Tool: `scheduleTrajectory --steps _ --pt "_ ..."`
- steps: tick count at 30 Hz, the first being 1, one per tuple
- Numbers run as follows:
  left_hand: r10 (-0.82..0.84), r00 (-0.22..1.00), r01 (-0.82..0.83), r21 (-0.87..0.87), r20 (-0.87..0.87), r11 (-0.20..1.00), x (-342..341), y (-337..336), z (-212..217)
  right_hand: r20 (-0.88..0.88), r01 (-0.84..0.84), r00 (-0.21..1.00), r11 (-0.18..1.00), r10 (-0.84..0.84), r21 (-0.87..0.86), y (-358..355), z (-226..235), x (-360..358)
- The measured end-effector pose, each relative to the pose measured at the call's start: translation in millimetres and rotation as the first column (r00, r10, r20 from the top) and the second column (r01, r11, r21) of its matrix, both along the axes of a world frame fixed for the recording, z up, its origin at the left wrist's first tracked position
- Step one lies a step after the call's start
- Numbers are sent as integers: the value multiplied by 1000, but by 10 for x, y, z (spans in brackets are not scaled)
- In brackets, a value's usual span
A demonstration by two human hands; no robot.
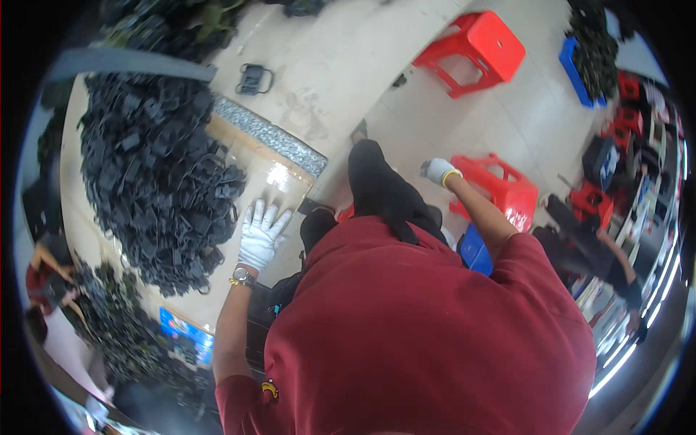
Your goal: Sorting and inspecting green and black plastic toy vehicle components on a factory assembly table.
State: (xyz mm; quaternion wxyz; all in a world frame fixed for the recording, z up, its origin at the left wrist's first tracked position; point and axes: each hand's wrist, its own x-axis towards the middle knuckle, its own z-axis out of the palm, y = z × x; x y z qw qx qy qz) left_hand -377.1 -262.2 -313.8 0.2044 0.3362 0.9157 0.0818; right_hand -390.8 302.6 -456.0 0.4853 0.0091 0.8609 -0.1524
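Note:
My left hand (261, 235), in a white glove, lies flat with fingers spread on the pale table (279, 190). Just left of its fingertips rises a large heap of small black plastic parts (156, 181), some with thin loops. On the right, away from the table, my right hand (441, 172) hangs in a white glove with a yellow cuff. Its fingers are curled in, with a small dark grey bit showing at their tips; what that is I cannot make out. One loose dark part with a loop (251, 80) lies beyond the heap.
A speckled grey strip (268, 134) edges the table's far side. Red plastic stools (496, 190) stand at the right and far right. Another person (591, 246) is at the right, one more at the far left. A blue crate (580, 72) holds dark parts.

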Motion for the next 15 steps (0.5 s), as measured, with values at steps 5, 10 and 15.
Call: scheduleTrajectory --steps 5,10,15 --pt "-46 988 57 76 -146 995 -119 7 -280 18 591 806 806 -592 24 12 77 775" --pt "-13 939 45 87 -344 995 -612 130 -240 -81 614 788 771 -610 169 273 -47 1400" --pt "0 863 50 86 -505 995 -1397 785 -100 -24 524 839 794 -544 307 479 -885 1578"
